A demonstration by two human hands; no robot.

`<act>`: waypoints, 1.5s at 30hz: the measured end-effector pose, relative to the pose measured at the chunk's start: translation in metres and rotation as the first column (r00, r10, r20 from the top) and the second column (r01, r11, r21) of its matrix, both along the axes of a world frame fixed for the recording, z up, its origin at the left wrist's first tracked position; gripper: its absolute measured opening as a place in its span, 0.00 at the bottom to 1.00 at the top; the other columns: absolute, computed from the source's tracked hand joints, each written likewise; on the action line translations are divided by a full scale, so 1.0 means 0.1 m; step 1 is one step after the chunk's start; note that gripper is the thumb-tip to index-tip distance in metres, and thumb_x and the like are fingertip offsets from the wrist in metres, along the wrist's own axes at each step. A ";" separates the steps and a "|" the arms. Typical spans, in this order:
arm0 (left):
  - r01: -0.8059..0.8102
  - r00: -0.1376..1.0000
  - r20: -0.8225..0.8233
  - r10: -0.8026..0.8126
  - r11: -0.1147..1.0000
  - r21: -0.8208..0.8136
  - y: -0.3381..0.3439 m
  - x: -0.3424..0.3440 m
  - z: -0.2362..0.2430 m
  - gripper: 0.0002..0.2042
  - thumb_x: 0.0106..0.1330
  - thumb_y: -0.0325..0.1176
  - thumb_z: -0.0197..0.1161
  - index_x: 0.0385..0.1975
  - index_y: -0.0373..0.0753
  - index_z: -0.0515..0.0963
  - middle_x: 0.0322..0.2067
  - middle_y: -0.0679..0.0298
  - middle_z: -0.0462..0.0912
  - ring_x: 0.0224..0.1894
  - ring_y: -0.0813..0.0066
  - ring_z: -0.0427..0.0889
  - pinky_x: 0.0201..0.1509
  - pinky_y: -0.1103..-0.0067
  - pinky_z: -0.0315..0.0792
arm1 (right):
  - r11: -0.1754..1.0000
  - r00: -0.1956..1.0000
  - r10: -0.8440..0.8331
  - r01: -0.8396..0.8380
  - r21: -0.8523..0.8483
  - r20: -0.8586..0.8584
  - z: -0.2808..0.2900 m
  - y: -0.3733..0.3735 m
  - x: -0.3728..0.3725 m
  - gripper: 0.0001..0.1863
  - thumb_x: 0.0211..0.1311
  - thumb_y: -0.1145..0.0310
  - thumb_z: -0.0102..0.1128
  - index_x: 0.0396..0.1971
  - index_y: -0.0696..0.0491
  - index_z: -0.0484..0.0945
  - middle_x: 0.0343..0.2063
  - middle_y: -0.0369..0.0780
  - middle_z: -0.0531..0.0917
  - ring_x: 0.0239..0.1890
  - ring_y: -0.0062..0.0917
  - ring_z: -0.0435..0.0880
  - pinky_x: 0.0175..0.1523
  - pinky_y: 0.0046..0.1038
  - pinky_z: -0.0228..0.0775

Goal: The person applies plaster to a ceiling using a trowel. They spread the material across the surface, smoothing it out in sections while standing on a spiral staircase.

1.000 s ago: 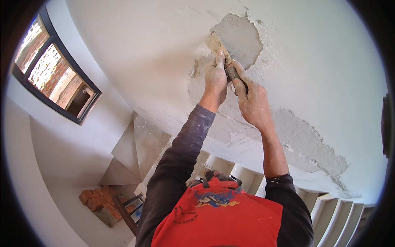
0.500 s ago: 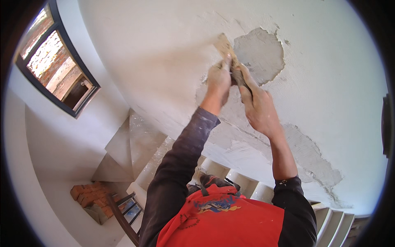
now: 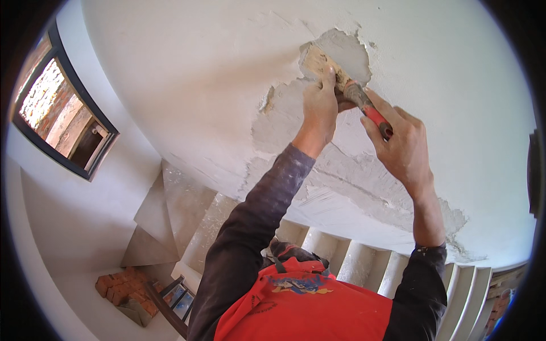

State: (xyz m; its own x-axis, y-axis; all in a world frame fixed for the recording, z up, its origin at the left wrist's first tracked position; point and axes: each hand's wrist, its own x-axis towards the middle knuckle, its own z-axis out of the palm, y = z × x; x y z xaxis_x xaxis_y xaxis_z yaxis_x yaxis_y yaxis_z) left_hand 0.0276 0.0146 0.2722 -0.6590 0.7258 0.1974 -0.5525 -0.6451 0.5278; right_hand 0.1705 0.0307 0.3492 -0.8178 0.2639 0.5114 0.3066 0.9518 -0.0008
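Note:
Both hands are raised to a pale plastered wall point(image 3: 199, 79) with a plaster scraper point(image 3: 324, 59). Its blade is tan and crusted, its handle red and black. My left hand point(image 3: 321, 108) is closed around the tool near the neck, thumb up along the blade. At the handle, my right hand point(image 3: 405, 145) has its thumb and fingers on either side, the handle's end showing between them. In front of the lower left part of a rough grey patch point(image 3: 350, 51) lies the blade; whether it touches the wall I cannot tell.
A longer rough grey strip point(image 3: 364, 176) runs down the wall to the right. Below are stair steps point(image 3: 358, 264) and a dark handrail point(image 3: 165, 307). Bricks point(image 3: 128, 287) are piled at lower left. A dark-framed window point(image 3: 62, 108) stands at upper left.
The scraper has shifted right against the wall, its blade now overlapping the grey patch. My right hand has moved right and down, uncovering the red handle. The whole view has shifted slightly.

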 end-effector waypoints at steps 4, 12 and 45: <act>-0.019 1.000 0.018 0.019 1.000 -0.008 -0.07 0.00 0.05 0.21 0.74 0.45 0.43 0.34 0.31 0.75 0.28 0.58 0.81 0.26 0.73 0.83 0.28 0.78 0.80 | 0.950 0.998 0.011 -0.032 0.311 0.069 0.10 -0.12 -0.12 0.21 0.56 0.71 0.60 0.52 0.49 0.77 0.21 0.43 0.77 0.16 0.32 0.78 0.23 0.32 0.72; -0.016 1.000 -0.005 0.016 0.999 0.051 0.04 0.08 0.07 0.18 0.73 0.43 0.47 0.40 0.31 0.75 0.34 0.56 0.82 0.32 0.70 0.83 0.32 0.77 0.79 | 0.966 0.996 0.073 -0.084 0.245 0.053 0.12 -0.01 -0.07 0.20 0.55 0.73 0.61 0.51 0.48 0.78 0.21 0.42 0.77 0.15 0.31 0.77 0.22 0.31 0.72; 0.015 0.999 0.029 -0.019 0.989 0.146 0.03 -0.18 0.20 0.19 0.74 0.45 0.45 0.43 0.33 0.73 0.39 0.57 0.80 0.38 0.70 0.81 0.41 0.75 0.77 | 0.956 0.973 0.135 -0.177 0.236 0.186 0.51 0.15 -0.31 0.18 0.55 0.73 0.58 0.48 0.48 0.78 0.21 0.46 0.77 0.23 0.40 0.77 0.31 0.37 0.70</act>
State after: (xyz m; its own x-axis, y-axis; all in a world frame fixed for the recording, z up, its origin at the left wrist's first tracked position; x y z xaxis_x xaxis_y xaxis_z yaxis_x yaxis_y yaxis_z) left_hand 0.0100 0.0171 0.2918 -0.6540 0.7018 0.2826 -0.5781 -0.7045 0.4116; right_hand 0.1392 0.0460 0.4000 -0.9175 0.0080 0.3977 0.1299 0.9510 0.2805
